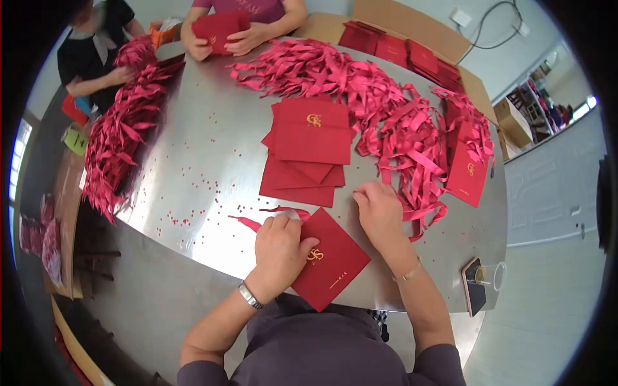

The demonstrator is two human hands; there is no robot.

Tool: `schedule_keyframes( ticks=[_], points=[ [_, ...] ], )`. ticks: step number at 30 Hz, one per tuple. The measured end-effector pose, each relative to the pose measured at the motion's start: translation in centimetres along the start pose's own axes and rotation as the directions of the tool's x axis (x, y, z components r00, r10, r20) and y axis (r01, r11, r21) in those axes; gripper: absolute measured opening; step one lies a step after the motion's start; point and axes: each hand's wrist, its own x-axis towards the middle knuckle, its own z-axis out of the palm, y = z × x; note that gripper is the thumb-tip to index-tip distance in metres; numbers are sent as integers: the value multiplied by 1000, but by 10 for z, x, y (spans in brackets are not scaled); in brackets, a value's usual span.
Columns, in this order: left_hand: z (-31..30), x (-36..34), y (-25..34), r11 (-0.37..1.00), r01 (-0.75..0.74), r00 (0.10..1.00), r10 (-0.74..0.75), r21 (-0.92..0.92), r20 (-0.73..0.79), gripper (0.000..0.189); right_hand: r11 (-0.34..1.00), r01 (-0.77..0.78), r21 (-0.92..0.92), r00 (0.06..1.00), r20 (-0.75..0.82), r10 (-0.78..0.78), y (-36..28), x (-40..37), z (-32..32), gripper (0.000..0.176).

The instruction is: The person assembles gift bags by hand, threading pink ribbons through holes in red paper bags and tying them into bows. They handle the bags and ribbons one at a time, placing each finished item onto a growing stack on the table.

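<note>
My left hand grips a red envelope with gold lettering, thumb over its front face and fingers curled at its upper left corner. From under those fingers a ribbon end sticks out to the left. My right hand is closed in a pinch above the table, apart from the envelope; whatever lies between its fingertips is too small to make out. Just beyond both hands lies an untidy stack of red envelopes. A long heap of pink-red ribbons curves round the stack and reaches near my right hand.
More ribboned envelopes line the table's left edge. A cardboard box of envelopes stands at the back. A phone and a clear cup sit at right. Two people work opposite, one holding envelopes. Red dots litter the metal table.
</note>
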Motion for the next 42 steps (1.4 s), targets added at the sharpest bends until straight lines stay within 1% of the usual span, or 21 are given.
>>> schedule_keyframes(
  ticks=[2, 3, 4, 6, 7, 8, 10, 11, 17, 22, 24, 25, 27, 31, 33, 34, 36, 38, 40, 41, 42],
  points=[
    [0, 2, 1, 996, 10, 999, -14, -89, -48, 32, 941, -213, 263, 969, 180, 169, -29, -16, -21, 9],
    [-4, 4, 3, 995, 57, 998, -56, -76, 20, 30, 940, -134, 314, 984, 155, 88, -40, -28, -23, 9],
    [-5, 5, 3, 994, 72, 997, -70, -79, 25, 30, 934, -129, 333, 983, 170, 75, -51, -35, -24, 9],
    [-5, 6, 2, 938, 185, 982, -162, -294, 100, 27, 937, -103, 334, 982, 183, 42, -59, -48, -17, 9],
    [-11, 11, 1, 879, 305, 939, -214, -367, 270, 26, 936, -107, 335, 979, 197, 42, -61, -49, -13, 9],
    [-9, 9, -3, 873, 319, 934, -226, -368, 276, 26, 938, -80, 338, 985, 171, 23, -63, -50, -8, 9],
    [-2, 5, -10, 763, 360, 922, -202, -537, 331, 25, 938, -60, 342, 988, 157, 6, -66, -51, -2, 9],
    [0, 3, -12, 758, 371, 918, -211, -537, 336, 25, 941, -48, 334, 987, 158, -6, -67, -51, 0, 10],
    [4, 0, -17, 686, 369, 920, -171, -627, 353, 24, 931, -103, 349, 974, 224, 23, -70, -45, 4, 10],
    [5, -3, -15, 766, 223, 970, -111, -603, 217, 20, 938, -106, 331, 967, 253, 20, -73, -37, 4, 9],
    [5, -3, -13, 804, 193, 975, -91, -563, 203, 18, 997, 72, 40, 914, 397, -82, -76, -32, 0, 8],
    [5, -4, -12, 842, 161, 979, -69, -515, 193, 17, 996, 75, 40, 912, 402, -84, -79, -29, -2, 8],
    [4, -3, -14, 845, 151, 975, -42, -513, 218, 16, 925, 370, -83, 830, 478, -288, -85, -23, -6, 13],
    [1, -4, -15, 801, 185, 968, -49, -570, 245, 16, 926, 373, -55, 756, 596, -269, -83, -7, -10, 13],
    [2, -5, -17, 790, 191, 968, -53, -583, 245, 17, 981, 21, 195, 795, 591, -134, -75, -1, -11, 13],
    [2, -5, -17, 782, 197, 966, -53, -591, 253, 17, 981, 27, 192, 794, 592, -138, -75, 0, -11, 13],
    [-1, -3, -21, 763, 201, 960, -29, -614, 279, 18, 964, -152, 216, 761, 648, -25, -75, 2, -13, 19],
    [-5, 0, -27, 750, 205, 951, -1, -629, 309, 20, 949, -171, 267, 756, 652, -47, -71, 3, -14, 22],
    [-9, 11, -36, 674, 286, 913, 26, -682, 408, 23, 930, -192, 313, 751, 657, -66, -70, -1, -16, 25],
    [-6, 17, -43, 610, 376, 868, 31, -697, 496, 23, 926, -193, 324, 774, 631, -59, -73, -5, -17, 26],
    [-10, 23, -45, 611, 372, 871, 31, -699, 491, 23, 922, -192, 336, 793, 606, -56, -74, -9, -18, 28]
  ],
)
